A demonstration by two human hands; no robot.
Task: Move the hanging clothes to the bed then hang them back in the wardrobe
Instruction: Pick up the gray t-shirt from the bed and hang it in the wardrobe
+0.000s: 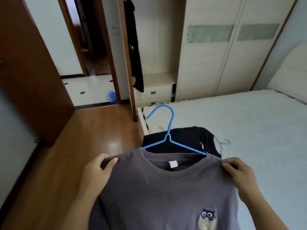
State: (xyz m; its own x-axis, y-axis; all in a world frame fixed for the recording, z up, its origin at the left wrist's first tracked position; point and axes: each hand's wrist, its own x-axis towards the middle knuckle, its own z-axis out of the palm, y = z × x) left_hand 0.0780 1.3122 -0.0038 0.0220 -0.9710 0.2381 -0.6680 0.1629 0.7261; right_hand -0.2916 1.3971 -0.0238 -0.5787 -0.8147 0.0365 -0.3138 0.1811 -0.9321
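Our grey shirt sits on a blue hanger; our left hand and right hand each pinch one shoulder.

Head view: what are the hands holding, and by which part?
The purple-grey T-shirt, by its two shoulders: the left hand pinches one shoulder edge, the right hand the other. The blue hanger sits in its neck opening.

This is looking like a bedroom in a home: a bed with a padded headboard is filling the right side, a pale sliding-door wardrobe is standing behind it beside drawers, and a wooden floor is running toward a doorway.
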